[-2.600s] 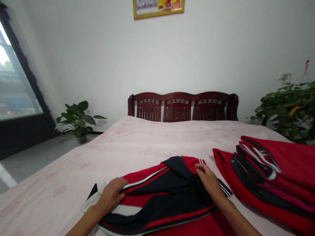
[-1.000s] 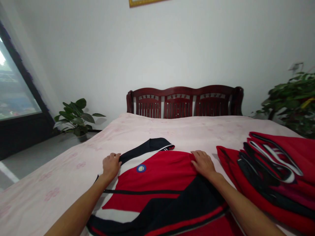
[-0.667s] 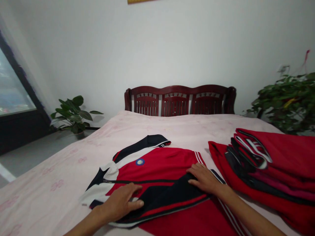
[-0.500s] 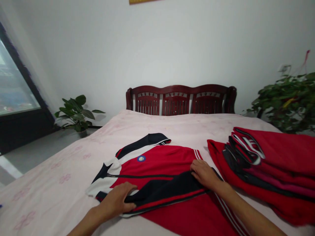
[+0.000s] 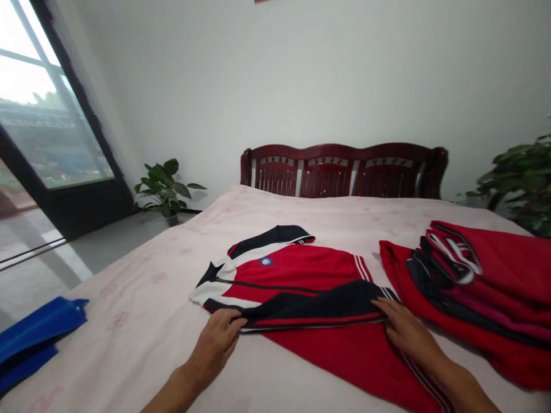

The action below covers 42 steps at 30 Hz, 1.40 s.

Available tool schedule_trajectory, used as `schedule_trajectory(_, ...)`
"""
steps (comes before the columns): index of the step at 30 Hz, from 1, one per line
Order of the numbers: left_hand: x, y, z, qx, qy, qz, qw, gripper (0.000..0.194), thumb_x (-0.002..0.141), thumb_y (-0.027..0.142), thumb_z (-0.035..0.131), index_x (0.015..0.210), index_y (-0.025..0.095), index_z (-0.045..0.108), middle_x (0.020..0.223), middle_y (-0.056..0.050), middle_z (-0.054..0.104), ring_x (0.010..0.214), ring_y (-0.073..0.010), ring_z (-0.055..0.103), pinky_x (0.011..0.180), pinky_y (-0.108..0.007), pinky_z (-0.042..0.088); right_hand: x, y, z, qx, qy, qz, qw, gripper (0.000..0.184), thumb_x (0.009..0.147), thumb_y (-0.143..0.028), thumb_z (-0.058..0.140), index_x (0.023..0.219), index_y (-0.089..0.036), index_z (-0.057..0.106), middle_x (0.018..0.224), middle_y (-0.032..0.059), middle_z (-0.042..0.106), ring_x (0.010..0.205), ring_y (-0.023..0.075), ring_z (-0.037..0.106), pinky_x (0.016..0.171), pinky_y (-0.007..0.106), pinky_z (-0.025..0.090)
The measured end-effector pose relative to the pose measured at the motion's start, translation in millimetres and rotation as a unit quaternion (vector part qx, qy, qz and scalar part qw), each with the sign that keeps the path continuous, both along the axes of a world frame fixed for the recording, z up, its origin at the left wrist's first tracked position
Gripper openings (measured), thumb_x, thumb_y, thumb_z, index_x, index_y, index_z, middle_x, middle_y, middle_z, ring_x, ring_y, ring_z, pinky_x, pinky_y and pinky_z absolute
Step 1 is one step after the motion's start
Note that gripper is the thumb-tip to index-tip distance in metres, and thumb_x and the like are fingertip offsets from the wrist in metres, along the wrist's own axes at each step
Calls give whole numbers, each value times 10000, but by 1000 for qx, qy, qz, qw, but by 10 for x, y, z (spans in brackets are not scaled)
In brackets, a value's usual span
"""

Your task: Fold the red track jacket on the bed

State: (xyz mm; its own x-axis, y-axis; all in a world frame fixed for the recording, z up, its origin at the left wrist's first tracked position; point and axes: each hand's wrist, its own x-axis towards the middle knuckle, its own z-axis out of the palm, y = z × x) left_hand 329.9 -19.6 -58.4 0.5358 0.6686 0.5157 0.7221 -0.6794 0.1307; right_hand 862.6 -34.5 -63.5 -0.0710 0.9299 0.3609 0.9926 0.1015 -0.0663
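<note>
A red, navy and white track jacket lies partly folded on the pink bed sheet, collar towards the headboard. My left hand pinches the near left edge of the folded navy panel. My right hand rests on the panel's right end, fingers laid on the cloth and curled at its edge. Under the jacket a red cloth spreads towards me.
A pile of red and dark garments lies on the bed's right side. A dark wooden headboard stands at the far end. Potted plants stand left and right. A blue object lies at the bed's left edge, a large window beyond.
Both hands slid towards me from the jacket's shoulders to its lower edge and folded the navy panel up over the red body. The view has swung left, so the window and blue object show.
</note>
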Motion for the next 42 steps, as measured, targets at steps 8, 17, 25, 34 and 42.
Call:
schedule_trajectory(8, 31, 531, 112, -61, -59, 67, 994, 354, 850, 102, 460, 1101, 253, 657, 1114, -53, 688, 1040, -214, 635, 895, -338, 516, -167, 102, 223, 82, -63, 4, 995, 307, 818, -122, 454, 982, -193, 704, 996, 77, 738, 923, 245, 675, 833, 401, 521)
schedule_trajectory(17, -164, 933, 149, -90, -194, 194, 957, 376, 836, 167, 419, 1093, 232, 685, 1139, -42, 711, 1054, -227, 655, 928, -346, 505, -542, -415, 681, 225, -4, 56, 973, 285, 925, -225, 454, 1107, -191, 671, 1047, 89, 714, 987, 236, 649, 911, 404, 500)
schedule_trajectory(25, -316, 750, 0, -116, -233, 180, 949, 279, 832, 226, 420, 963, 219, 666, 990, -34, 722, 968, -225, 661, 925, -363, 498, -544, -952, 92, -19, 37, 81, 996, 425, 885, -420, 558, 1286, -293, 618, 1285, 80, 651, 1161, 266, 619, 959, 439, 525)
schedule_trajectory(34, -370, 592, 123, -103, -310, 194, 925, 242, 857, 287, 401, 960, 217, 609, 959, -30, 692, 929, -213, 640, 858, -329, 498, -678, -722, 493, 118, -19, 44, 992, 208, 920, -240, 462, 976, -213, 661, 945, 86, 689, 883, 232, 635, 825, 382, 502)
schedule_trajectory(42, -493, 572, 154, -193, -191, 165, 948, 336, 769, 293, 539, 1096, 240, 595, 1038, -22, 705, 970, -223, 668, 870, -344, 506, -759, -1121, 347, 63, -53, 112, 990, 301, 802, -332, 664, 1096, -269, 642, 1009, 61, 683, 930, 246, 640, 810, 376, 509)
